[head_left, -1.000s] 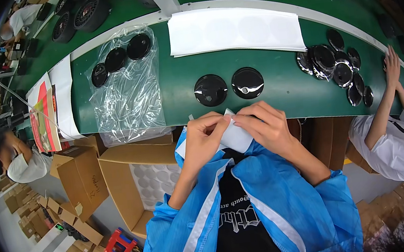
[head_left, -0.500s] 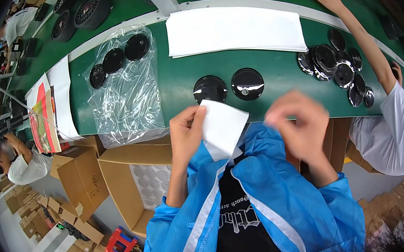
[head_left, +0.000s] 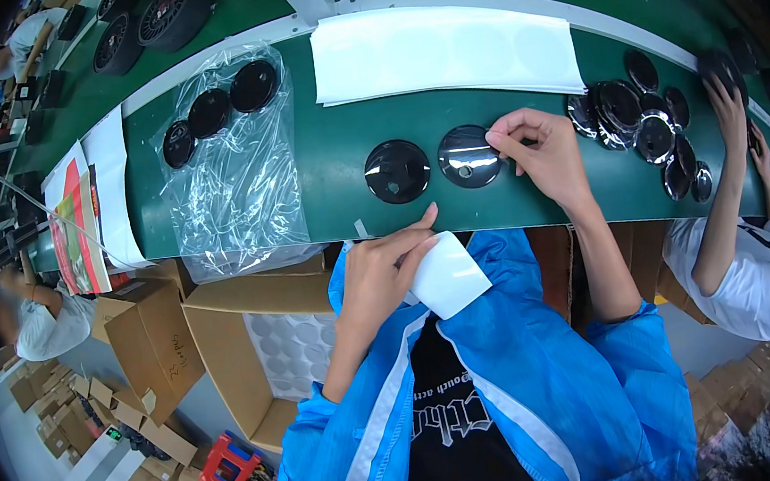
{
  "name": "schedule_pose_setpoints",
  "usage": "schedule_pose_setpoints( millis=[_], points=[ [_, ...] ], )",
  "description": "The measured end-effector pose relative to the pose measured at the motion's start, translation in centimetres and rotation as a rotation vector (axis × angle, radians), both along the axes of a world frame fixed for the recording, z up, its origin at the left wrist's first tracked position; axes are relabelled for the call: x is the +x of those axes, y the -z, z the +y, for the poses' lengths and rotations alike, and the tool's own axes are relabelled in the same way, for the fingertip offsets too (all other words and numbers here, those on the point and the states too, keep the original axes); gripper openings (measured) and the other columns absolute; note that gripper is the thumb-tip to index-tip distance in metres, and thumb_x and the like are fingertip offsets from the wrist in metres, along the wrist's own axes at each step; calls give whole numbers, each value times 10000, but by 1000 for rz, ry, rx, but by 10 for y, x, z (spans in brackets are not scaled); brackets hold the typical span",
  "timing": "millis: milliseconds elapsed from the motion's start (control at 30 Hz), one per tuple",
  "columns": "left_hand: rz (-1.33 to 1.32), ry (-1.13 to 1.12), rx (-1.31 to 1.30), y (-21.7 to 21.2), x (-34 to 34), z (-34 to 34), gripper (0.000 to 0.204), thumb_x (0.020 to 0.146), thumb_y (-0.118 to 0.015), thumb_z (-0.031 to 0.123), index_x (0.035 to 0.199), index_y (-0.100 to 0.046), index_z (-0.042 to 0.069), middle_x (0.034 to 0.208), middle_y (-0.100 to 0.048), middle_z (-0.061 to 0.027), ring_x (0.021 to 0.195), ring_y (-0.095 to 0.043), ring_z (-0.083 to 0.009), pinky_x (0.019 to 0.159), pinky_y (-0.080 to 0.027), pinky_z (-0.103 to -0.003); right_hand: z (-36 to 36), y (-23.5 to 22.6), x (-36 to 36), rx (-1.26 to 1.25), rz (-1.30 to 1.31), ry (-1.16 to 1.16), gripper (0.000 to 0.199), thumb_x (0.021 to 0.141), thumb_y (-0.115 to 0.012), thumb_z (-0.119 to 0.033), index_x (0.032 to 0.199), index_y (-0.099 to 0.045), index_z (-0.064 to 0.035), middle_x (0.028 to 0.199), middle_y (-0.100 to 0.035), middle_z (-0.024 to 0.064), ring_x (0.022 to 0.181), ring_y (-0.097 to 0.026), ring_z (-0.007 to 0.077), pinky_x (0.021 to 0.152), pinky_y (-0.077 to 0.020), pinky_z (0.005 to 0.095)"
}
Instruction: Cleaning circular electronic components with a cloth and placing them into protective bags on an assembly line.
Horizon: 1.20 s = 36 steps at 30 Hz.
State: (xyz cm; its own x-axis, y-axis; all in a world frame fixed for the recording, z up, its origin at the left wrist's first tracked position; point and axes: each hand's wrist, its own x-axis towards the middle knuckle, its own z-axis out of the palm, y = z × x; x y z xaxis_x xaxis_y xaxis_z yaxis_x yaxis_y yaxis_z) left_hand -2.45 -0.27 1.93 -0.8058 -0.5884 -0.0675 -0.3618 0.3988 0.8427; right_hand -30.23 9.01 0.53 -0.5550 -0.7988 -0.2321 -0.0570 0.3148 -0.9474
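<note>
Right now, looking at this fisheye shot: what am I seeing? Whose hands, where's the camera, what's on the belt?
There is no machine here: a person works with bare hands, and the single picture comes from a wide camera on that person's head, looking down, so straight edges bend. The blue sleeves rising from the bottom are theirs. The left hand holds a small white sheet near the chest. The right hand reaches onto the green belt and touches the rim of a glossy black disc; a second black disc lies beside it. Also on the belt: a clear plastic bag with more discs, a white sheet stack, and a pile of discs. A co-worker's hand works at far right.
</note>
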Motion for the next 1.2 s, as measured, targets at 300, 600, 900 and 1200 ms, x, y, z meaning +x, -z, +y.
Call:
schedule_pose_setpoints(
  millis=[300, 600, 900, 1200],
  points=[
    [-20, -31, 54, 0, 0, 1, 177, 978, -776, 120, 1038, -808, -43, 1243, -808, -88, 871, -829, -285, 800, -641, -338, -1, 3, -2, -13, 19, -48, 107, 984, -812, -73, 1024, -774, 19, 874, -760, 36, 711, -658, 40, 530, -490, 198],
    [-26, -32, 70, 1, 0, 1, 192, 986, -773, 126, 1054, -810, -49, 1223, -813, -102, 879, -829, -297, 802, -640, -340, -1, 1, -4, 23, 41, -59, 103, 981, -811, -66, 1020, -771, 20, 888, -755, 32, 735, -663, 41, 532, -507, 206],
    [114, -107, 129, 13, 3, 5, 179, 1001, -778, 182, 1031, -828, 13, 1095, -845, -66, 783, -810, -200, 724, -611, -311, 20, -41, 21, -117, 792, -34, 250, 947, -812, -24, 1194, -778, -16, 1149, -751, 82, 943, -725, 135, 684, -614, 275],
    [426, -240, 700, -34, -18, -1, 208, 1019, -786, 185, 1044, -807, -21, 852, -777, -46, 777, -701, -62, 673, -558, -264, 33, -81, 56, 17, -85, -134, 479, 885, -832, -24, 1353, -731, -51, 1281, -721, 151, 1107, -746, 279, 861, -641, 389]
  ],
)
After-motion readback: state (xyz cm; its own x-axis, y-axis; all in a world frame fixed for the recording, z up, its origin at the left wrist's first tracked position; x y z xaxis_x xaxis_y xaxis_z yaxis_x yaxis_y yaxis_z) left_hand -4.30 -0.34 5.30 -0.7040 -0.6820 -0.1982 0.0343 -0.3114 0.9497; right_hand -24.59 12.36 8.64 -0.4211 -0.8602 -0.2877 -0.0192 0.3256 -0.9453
